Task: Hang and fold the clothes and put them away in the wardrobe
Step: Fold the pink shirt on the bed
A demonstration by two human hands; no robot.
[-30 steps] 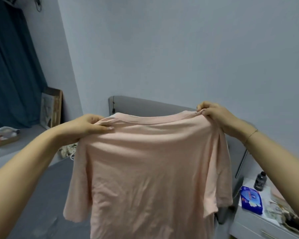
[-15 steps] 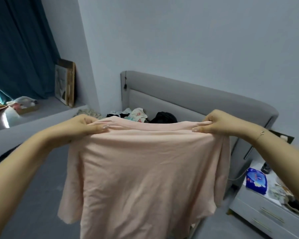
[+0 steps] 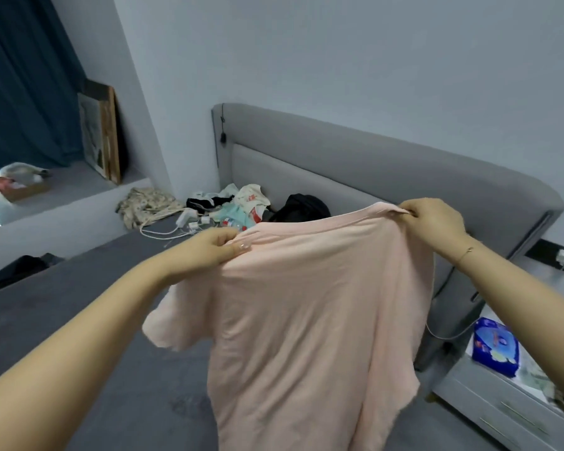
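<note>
step: spreading pink T-shirt (image 3: 306,320) to fold | hands: left hand (image 3: 209,252) and right hand (image 3: 433,222) apart, each pinching a shoulder | shirt: hanging above grey bed (image 3: 62,320) | advice: keep shoulders level, lower it flat, smooth creases

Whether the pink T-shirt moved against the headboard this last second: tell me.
Yes, downward. The pink T-shirt, held by left hand and right hand, had its collar near the headboard top; now it hangs well below.

A pale pink T-shirt (image 3: 306,320), a grey bed (image 3: 62,320), a dark teal curtain (image 3: 23,86), a blue packet (image 3: 494,348).
</note>
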